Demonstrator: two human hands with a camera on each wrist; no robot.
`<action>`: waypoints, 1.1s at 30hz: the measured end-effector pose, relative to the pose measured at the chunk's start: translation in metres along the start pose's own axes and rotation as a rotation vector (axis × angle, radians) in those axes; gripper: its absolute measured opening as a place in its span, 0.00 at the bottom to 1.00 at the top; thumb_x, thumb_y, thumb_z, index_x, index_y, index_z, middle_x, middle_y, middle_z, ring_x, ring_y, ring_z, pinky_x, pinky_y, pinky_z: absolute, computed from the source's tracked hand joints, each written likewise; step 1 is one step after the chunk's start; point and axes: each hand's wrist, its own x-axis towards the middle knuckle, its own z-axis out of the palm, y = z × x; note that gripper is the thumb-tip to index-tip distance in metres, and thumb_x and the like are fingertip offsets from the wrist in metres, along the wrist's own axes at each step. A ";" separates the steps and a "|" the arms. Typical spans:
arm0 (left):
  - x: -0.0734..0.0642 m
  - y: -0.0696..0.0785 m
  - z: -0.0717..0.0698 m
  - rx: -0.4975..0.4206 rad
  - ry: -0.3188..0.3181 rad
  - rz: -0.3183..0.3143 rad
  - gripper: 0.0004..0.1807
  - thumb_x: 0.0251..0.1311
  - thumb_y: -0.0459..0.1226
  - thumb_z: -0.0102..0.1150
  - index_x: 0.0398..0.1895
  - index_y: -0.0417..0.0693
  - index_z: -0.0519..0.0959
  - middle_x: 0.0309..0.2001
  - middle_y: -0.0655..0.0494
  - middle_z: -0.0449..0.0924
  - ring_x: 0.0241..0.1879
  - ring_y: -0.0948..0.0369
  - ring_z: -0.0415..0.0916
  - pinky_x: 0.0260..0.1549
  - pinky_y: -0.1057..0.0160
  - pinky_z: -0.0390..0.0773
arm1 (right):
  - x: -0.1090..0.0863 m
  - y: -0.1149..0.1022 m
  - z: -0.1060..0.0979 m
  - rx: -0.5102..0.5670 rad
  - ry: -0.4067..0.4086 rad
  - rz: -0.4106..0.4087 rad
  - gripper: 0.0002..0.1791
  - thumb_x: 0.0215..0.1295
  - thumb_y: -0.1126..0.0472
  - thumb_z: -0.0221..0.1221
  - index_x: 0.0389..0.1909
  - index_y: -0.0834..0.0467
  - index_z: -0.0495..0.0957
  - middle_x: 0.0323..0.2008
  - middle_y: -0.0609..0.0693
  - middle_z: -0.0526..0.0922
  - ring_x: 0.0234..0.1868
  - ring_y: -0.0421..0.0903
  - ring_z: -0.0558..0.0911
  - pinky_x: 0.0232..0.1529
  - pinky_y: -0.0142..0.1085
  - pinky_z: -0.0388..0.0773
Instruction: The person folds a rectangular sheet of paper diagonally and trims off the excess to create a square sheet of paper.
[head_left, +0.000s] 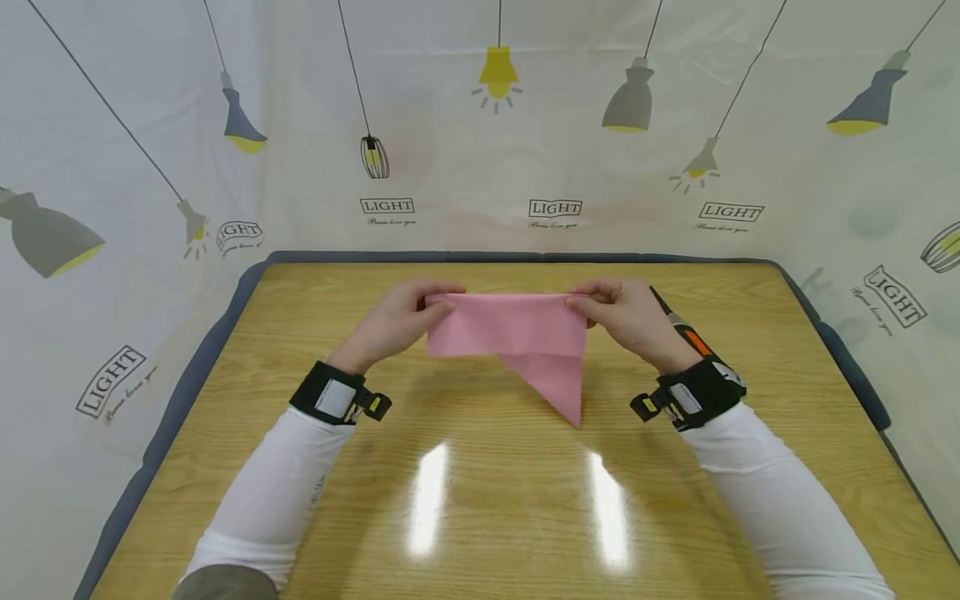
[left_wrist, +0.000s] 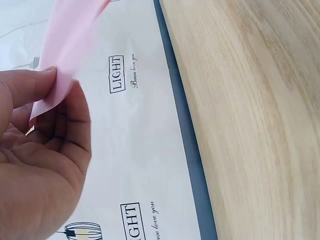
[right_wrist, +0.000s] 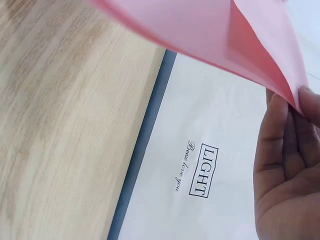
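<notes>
Above a wooden table (head_left: 517,521), a pink sheet (head_left: 510,325) stretches between two hands, raised clear of the tabletop. The left hand (head_left: 397,319) pinches one upper corner between thumb and fingers; the right hand (head_left: 633,321) grips the opposite corner the same way. Folded across, the sheet shows a straight top edge, with one pointed flap hanging below the right hand's side. Just beside the right wrist lies a black-and-orange tool (head_left: 697,340), partly hidden by the arm. White sleeves (head_left: 780,492) cover both forearms, and pale sheeting (head_left: 442,100) printed with lamps surrounds the table.
</notes>
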 end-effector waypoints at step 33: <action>0.023 0.059 0.027 0.543 -0.030 0.037 0.12 0.61 0.51 0.52 0.37 0.57 0.80 0.29 0.65 0.76 0.28 0.65 0.71 0.27 0.65 0.70 | -0.011 -0.042 0.031 -0.061 0.043 -0.181 0.09 0.64 0.57 0.55 0.40 0.57 0.78 0.31 0.51 0.81 0.29 0.49 0.77 0.27 0.38 0.75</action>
